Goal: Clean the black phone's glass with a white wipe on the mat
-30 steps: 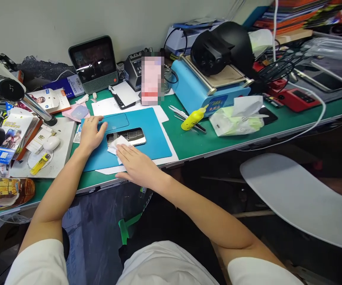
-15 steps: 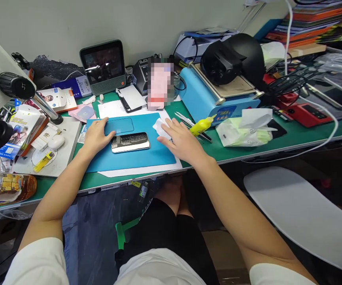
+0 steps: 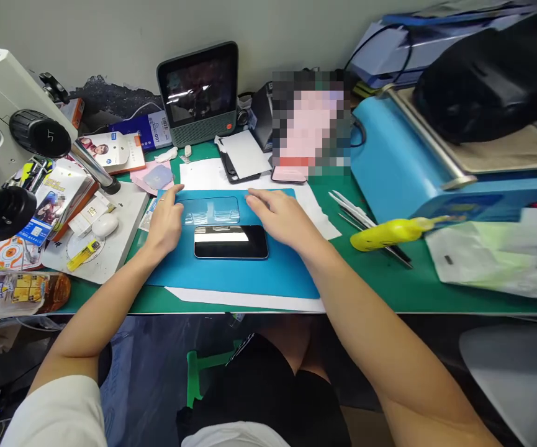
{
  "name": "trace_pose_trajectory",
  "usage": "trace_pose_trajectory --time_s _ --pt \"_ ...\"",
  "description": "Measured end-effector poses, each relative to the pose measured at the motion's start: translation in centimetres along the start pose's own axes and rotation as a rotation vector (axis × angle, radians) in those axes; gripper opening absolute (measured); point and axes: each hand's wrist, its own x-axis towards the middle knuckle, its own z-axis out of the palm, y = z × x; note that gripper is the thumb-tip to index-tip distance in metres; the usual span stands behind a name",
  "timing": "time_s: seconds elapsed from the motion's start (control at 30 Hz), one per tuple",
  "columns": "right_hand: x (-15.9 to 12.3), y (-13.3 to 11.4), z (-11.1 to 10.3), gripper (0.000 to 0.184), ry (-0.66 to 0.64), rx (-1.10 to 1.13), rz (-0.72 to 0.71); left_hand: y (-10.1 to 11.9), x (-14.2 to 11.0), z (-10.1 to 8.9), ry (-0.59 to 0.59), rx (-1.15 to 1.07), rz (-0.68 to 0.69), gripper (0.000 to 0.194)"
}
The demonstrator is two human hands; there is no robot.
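Observation:
On a blue mat (image 3: pixel 231 279) lies a phone (image 3: pixel 231 242) with its dark, glossy screen facing up. Just behind it is a clear glass panel (image 3: pixel 210 211) with a thin dark outline, catching light. My left hand (image 3: pixel 166 220) is at the panel's left end, fingers partly bent and apart; I cannot tell whether it touches the glass. My right hand (image 3: pixel 282 217) is palm down near the panel's right end and the phone's top right corner, fingers stretched out. Nothing shows in either hand. The white wipe seen earlier is not visible.
At left stand a microscope (image 3: pixel 40 133), a lighter (image 3: pixel 83 254) and a drink bottle (image 3: pixel 17 292). Behind the mat are a smart display (image 3: pixel 198 93) and a white-topped phone (image 3: pixel 244 155). Rightward lie tweezers (image 3: pixel 352 208), a yellow bottle (image 3: pixel 384 234), a blue machine (image 3: pixel 398 161) and a tissue pack (image 3: pixel 482 257).
My right hand has moved left toward the glass panel, and the white wipe by it is out of sight. My left hand's fingers have drawn in. The view has turned and come closer.

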Motion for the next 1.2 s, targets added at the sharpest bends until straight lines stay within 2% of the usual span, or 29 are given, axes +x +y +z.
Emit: trace_pose_trajectory --time_s 0.1,0.23,0.33,0.47,0.63,0.83,0.93,1.07,1.2 --pt "-1.1 0.0 0.0 0.068 -0.064 0.093 0.043 -0.1 -0.2 0.7 0.005 -0.267 -0.062 0.050" --pt "-1.3 -0.5 -0.1 0.081 -0.141 0.272 0.128 -0.1 0.4 0.9 0.081 -0.595 -0.185 0.047" --pt "-1.0 -0.8 0.0 0.077 -0.108 0.490 0.170 0.4 0.8 0.5 0.151 -0.811 -0.254 0.040" --pt "-0.9 -0.6 0.2 0.059 -0.032 0.758 0.168 1.1 0.9 0.3 0.185 -0.960 -0.279 0.032" --pt "-0.8 0.1 0.1 0.042 0.068 0.776 0.142 1.5 1.0 0.5 0.158 -0.841 -0.219 0.030" --pt "-0.5 0.8 0.2 0.036 0.065 0.636 0.090 1.0 1.0 0.8 0.011 -0.584 -0.220 0.027" --pt "-0.5 0.8 0.3 0.036 0.097 0.556 0.042 0.8 0.9 1.1 -0.016 -0.524 -0.177 0.028" --pt "-0.8 0.7 0.2 0.035 0.175 0.378 -0.082 0.7 0.7 1.3 -0.034 -0.467 -0.121 0.036" --pt "-1.3 0.5 -0.3 0.040 0.218 0.182 -0.308 0.6 0.5 1.1 -0.052 -0.400 -0.058 0.046"
